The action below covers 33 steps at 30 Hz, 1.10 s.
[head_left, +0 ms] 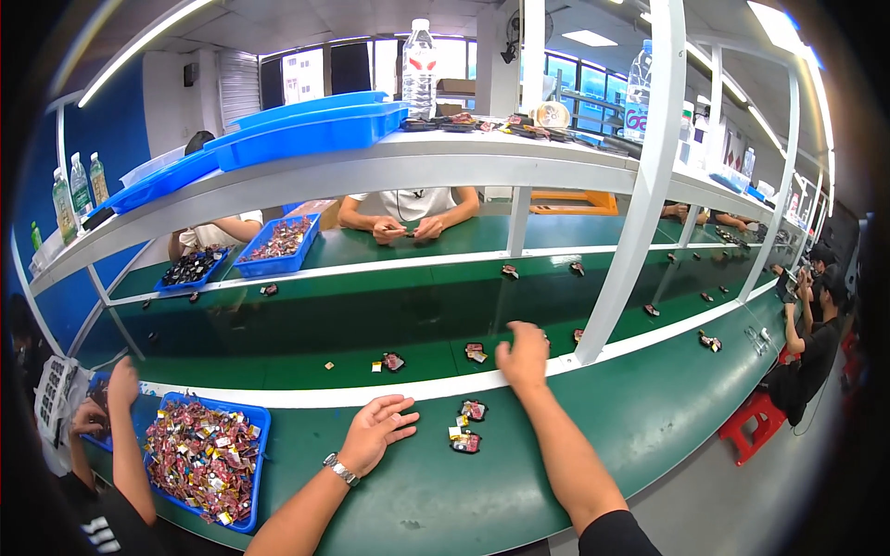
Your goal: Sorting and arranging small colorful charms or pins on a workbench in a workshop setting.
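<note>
A small red-and-black part point(476, 352) lies just left of the right hand point(527, 360), whose grip is hidden; the left hand point(375, 434), fingers apart, is farther.

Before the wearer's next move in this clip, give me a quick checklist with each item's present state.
1. Left hand free: ok, fingers spread, nothing visible in it.
2. Right hand free: cannot tell; its grasp is hidden.
3. Small parts on the green bench uncovered: ok, between the forearms.
4. Spare room in the blue tray: not ok, heaped full.
5. Co-worker's hand clear of the left hand: ok, well apart.
</note>
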Motion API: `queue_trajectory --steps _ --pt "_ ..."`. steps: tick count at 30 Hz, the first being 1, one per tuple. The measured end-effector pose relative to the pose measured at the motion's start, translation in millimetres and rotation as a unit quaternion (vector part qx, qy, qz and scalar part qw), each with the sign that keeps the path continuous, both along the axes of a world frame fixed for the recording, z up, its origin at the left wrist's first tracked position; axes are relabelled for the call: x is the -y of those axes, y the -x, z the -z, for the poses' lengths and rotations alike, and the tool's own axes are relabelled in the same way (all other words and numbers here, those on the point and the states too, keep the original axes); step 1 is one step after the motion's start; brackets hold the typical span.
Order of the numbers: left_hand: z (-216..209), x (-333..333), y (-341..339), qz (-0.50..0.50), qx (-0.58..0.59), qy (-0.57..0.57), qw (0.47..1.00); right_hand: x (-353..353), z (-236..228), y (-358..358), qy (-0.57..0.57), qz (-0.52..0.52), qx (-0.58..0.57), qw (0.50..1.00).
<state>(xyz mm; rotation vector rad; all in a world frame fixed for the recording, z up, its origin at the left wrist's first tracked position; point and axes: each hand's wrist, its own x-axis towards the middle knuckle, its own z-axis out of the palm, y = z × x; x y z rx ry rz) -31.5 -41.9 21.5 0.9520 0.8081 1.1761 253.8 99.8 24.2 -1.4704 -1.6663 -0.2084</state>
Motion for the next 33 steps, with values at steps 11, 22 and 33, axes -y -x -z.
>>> queue_trajectory --steps 11,22,33 --pt "0.4 -2.8 0.4 0.031 -0.019 -0.004 0.999 -24.0 30.6 -77.8 0.16 0.127 -0.041 0.978" --pt "-0.5 -1.0 5.2 0.034 -0.034 0.007 0.999 72.4 -4.7 24.9 0.125 -0.352 -0.114 0.92" --pt "-7.2 -0.5 8.7 0.216 -0.032 0.045 0.975 120.4 -30.8 60.8 0.207 -0.493 0.012 0.845"
